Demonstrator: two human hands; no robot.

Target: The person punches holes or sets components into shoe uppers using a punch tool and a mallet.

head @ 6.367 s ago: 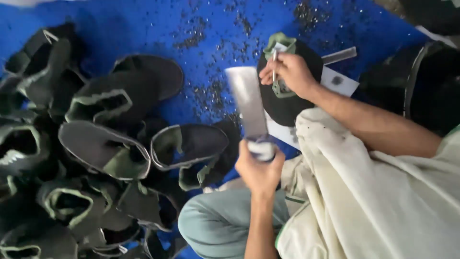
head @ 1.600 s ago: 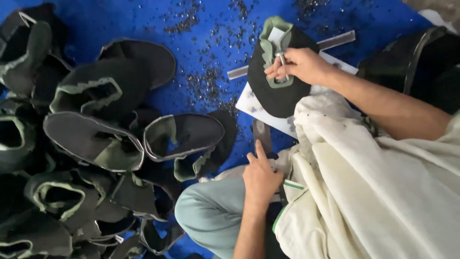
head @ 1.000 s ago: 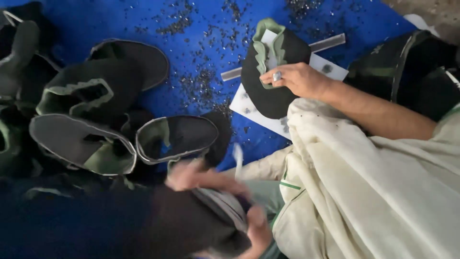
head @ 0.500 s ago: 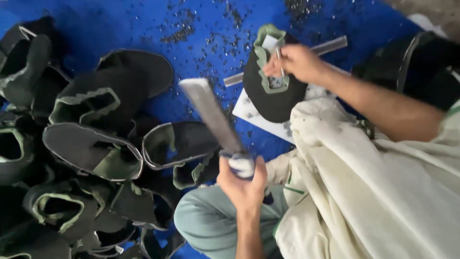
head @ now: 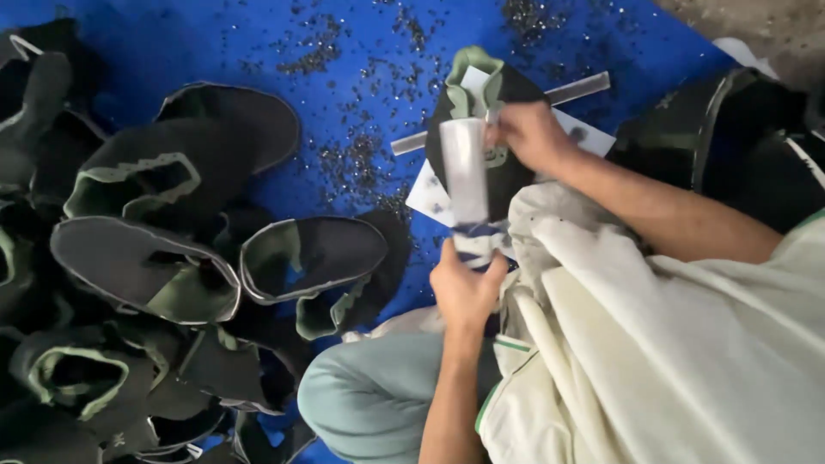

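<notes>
Left hand (head: 464, 288) fingers wrapped round flat metal blade (head: 465, 172); right hand (head: 528, 133) fingers pinching dark, green-edged fabric upper (head: 507, 172)

your broad blade (head: 465, 176) is motion-blurred; your right hand (head: 530, 135) covers part of the shoe upper (head: 490, 129); the left edge cuts off the pile of uppers (head: 129, 258)

Looking down from my head cam, so all I see of myself is arms and lap. I'm wearing a loose cream, off-white top (head: 653, 344) with short sleeves, pretty wrinkled, and there's a thin green stripe along the hem and at the shoulder edge. Trousers (head: 378, 395) are a pale mint, grey-green colour. Both forearms are bare, no watch, no gloves on my left hand (head: 464, 288) or right hand (head: 528, 136).
</notes>
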